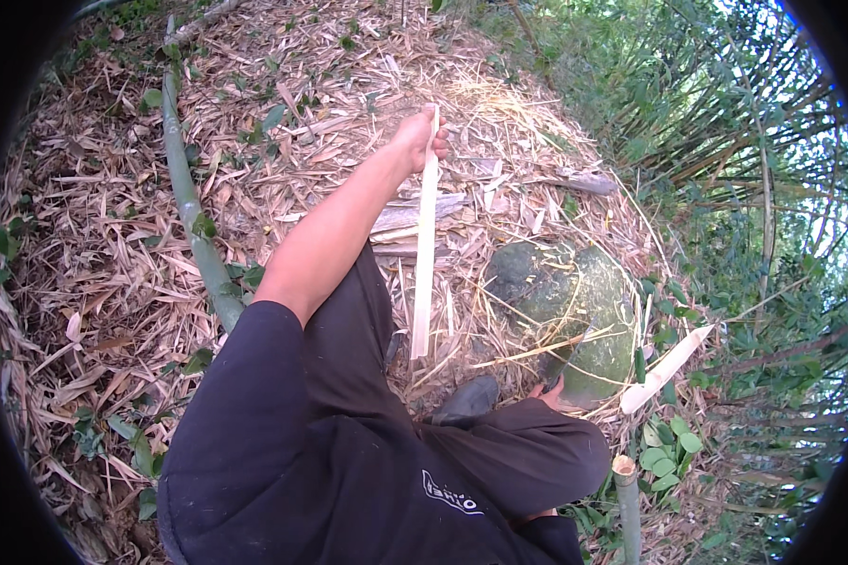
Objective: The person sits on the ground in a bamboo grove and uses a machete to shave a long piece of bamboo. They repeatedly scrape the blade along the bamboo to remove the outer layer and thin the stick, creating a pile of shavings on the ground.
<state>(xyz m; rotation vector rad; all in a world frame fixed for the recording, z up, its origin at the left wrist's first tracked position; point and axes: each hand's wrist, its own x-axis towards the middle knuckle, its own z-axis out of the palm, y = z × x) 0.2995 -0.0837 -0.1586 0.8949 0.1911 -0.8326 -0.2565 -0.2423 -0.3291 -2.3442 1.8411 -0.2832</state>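
My left hand (422,141) reaches out at arm's length, its fingers closed around the upper end of a long, pale split bamboo strip (425,254). The strip hangs down toward my legs, its wider end close to the ground near my dark shoe (467,401). Partly hidden behind my bent knee, my right hand (552,394) is low against the near side of a mossy boulder (601,306). Its fingers look curled at a dark, narrow object, which I cannot make out. Thin yellowish shavings (528,315) lie over the boulder.
A green bamboo pole (181,179) lies along the left. Right of the boulder are a pale split bamboo piece (664,370) and a cut bamboo stalk (627,499). Dry leaves cover the ground, with weathered wood (419,215) beyond my knee. Bamboo thickets (773,169) stand at the right.
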